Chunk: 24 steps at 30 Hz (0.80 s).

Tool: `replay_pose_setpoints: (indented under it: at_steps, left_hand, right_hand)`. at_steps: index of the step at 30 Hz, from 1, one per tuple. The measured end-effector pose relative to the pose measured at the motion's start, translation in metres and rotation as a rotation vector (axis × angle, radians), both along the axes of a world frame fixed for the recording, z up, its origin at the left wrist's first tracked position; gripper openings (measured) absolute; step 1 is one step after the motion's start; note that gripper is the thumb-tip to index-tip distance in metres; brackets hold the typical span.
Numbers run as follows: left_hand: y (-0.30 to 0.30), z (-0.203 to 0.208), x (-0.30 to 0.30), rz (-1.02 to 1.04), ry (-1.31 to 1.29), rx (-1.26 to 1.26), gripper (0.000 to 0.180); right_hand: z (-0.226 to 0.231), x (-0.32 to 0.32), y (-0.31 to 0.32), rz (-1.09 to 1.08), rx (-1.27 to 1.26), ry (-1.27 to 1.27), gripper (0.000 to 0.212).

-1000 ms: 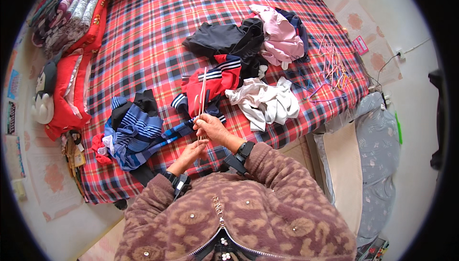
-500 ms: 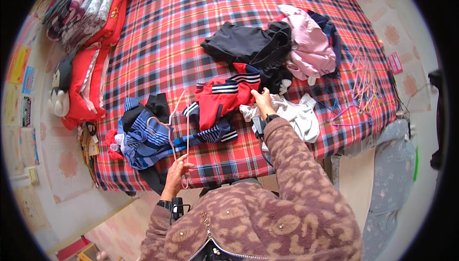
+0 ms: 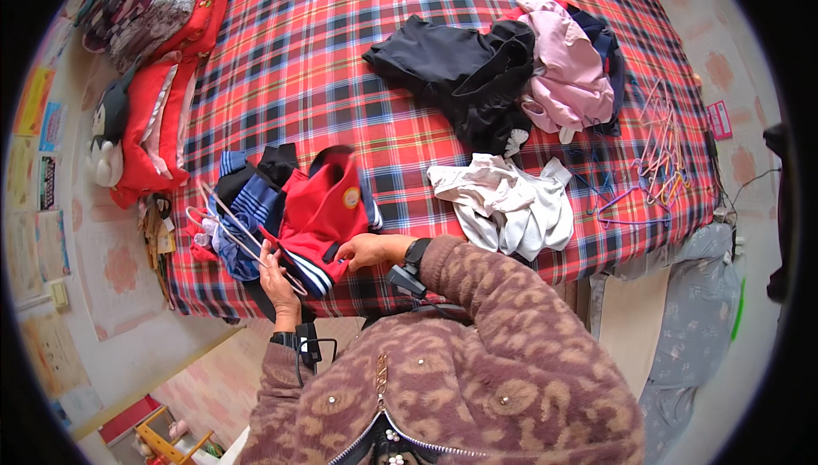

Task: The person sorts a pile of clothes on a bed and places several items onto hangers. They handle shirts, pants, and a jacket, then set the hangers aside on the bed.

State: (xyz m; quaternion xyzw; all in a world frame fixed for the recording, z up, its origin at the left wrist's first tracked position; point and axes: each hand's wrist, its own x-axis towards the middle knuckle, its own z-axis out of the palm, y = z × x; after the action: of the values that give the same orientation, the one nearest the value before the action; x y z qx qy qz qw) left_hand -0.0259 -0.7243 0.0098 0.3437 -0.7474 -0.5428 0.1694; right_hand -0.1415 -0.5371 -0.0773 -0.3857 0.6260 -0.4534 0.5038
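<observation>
My left hand is closed around a pale pink clothes hanger, which is tilted to the left. Beside it my right hand pinches the edge of a red jacket with dark-and-white striped trim and a small round yellowish badge. The jacket is bunched up near the bed's front edge, its striped end close to my left fingers. Whether those fingers also touch the cloth, I cannot tell. Partly behind the hanger and jacket lies a heap of blue striped clothes with some black cloth.
The bed has a red plaid sheet. White clothing lies right of my hands; black clothing and a pink garment are farther back. Several loose hangers lie far right. Folded quilts and a red pillow line the left.
My right hand has pulled the red jacket left and nearer, off the spot beside the white clothing, up to my left hand. The hanger has tipped from upright toward the left.
</observation>
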Motion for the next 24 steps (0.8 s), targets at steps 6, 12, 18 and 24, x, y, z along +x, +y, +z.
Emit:
replay_pose_setpoints:
  at_steps: [6,12,18,24]
  left_hand:
    - [0.004,-0.031,-0.016,-0.093,-0.040,0.090,0.043]
    - [0.024,-0.056,-0.046,-0.224,-0.057,0.014,0.040]
    - [0.024,-0.063,-0.085,-0.164,-0.100,0.055,0.040]
    - [0.025,-0.074,-0.098,-0.086,-0.109,0.085,0.042]
  right_hand:
    - [-0.030,-0.102,0.113,-0.986,0.193,0.499,0.033]
    - [-0.027,-0.203,0.257,-1.641,0.617,0.534,0.074]
    - [-0.055,-0.250,0.270,-1.728,0.593,0.164,0.089]
    - [-0.049,-0.267,0.174,-1.466,0.279,0.076,0.016]
